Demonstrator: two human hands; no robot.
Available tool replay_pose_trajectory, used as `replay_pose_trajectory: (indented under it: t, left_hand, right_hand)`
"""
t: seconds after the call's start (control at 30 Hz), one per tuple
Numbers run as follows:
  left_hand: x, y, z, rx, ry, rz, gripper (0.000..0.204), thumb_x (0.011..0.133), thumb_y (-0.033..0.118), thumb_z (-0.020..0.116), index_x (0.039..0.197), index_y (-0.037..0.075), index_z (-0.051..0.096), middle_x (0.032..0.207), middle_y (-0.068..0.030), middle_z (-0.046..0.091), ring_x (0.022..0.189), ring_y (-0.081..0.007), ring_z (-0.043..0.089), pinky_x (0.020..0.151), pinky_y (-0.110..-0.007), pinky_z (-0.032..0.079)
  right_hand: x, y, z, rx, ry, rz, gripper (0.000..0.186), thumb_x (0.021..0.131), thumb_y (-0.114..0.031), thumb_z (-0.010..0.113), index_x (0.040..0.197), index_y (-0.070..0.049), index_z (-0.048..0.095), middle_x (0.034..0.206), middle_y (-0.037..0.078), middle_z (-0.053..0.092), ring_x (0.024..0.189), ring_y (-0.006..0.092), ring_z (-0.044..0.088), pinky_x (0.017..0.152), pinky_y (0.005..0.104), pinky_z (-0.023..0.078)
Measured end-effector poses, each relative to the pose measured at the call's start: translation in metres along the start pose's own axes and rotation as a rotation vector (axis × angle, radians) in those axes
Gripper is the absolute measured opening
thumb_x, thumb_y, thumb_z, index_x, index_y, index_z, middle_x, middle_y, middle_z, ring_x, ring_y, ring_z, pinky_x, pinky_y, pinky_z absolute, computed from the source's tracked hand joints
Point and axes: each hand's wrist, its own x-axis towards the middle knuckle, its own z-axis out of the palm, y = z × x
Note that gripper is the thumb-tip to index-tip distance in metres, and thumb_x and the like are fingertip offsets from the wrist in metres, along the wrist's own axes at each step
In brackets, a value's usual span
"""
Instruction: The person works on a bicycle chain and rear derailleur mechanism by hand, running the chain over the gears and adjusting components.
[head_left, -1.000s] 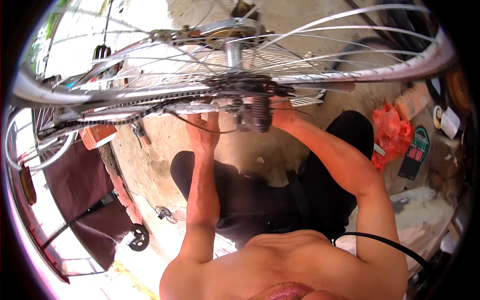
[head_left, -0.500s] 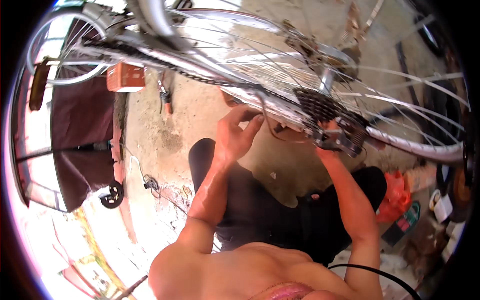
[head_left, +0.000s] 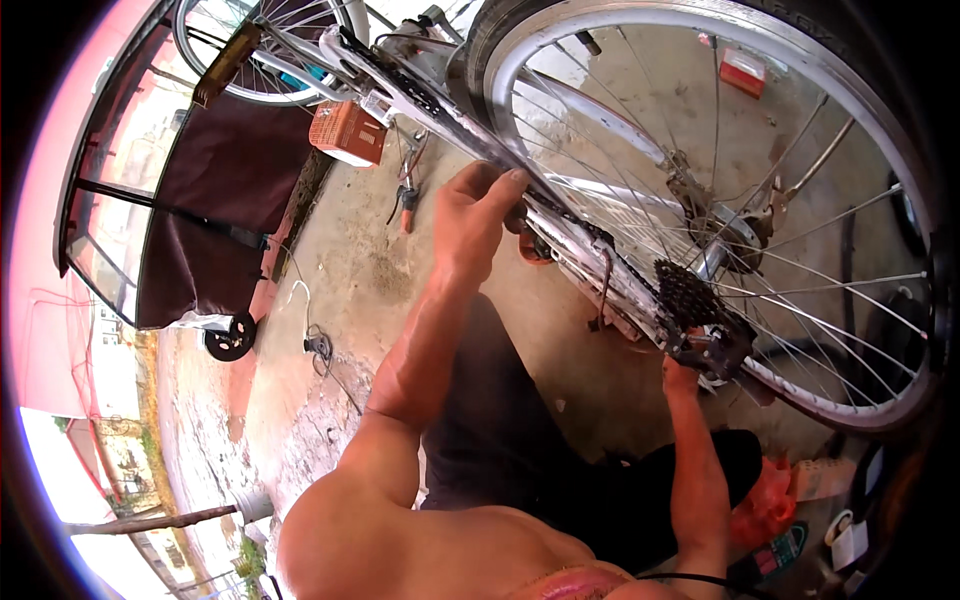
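Note:
A white bicycle's rear wheel fills the upper right, with a black cassette at its hub and a derailleur below. The chain runs along the white, scuffed frame stay toward the upper left. My left hand is curled closed on the stay and chain, thumb uppermost, its fingertips partly hidden. My right hand reaches up under the derailleur; its fingers are hidden behind it.
Around the concrete floor lie a red crate, an orange-handled tool, a cable, a red plastic bag, a red box and small items. A maroon-covered canopy cart stands left.
The view has swung leftward, showing more cart and wheel. My left hand has moved forward and up along the stay and closed on it; my right hand remains by the derailleur.

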Motion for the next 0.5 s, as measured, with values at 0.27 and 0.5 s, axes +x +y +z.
replay_pose_trajectory:
  t: [0.27, 0.5]
  left_hand:
    - [0.04, 0.088, 0.004, -0.411, -0.079, 0.468, 0.013, 0.102, 0.015, 0.058, 0.1, 0.005, 0.066, 0.088, -0.0085, 0.07, 0.076, -0.0237, 0.067, 0.076, -0.044, 0.055]
    - [0.113, 0.118, -0.053, -0.442, -0.311, 0.283, 0.024, 0.104, 0.024, 0.054, 0.105, 0.003, 0.066, 0.099, -0.0128, 0.072, 0.095, -0.0273, 0.066, 0.093, -0.046, 0.05]
  right_hand:
    - [0.001, 0.031, 0.023, 0.2, 0.117, -0.121, 0.04, 0.096, -0.017, 0.072, 0.13, -0.004, 0.058, 0.139, 0.015, 0.05, 0.128, 0.0271, 0.047, 0.108, 0.0432, 0.039]
    - [0.0, -0.048, -0.01, 0.294, 0.232, 0.135, 0.022, 0.086, -0.006, 0.066, 0.108, -0.003, 0.063, 0.095, 0.006, 0.065, 0.089, 0.0153, 0.058, 0.081, 0.0306, 0.047]
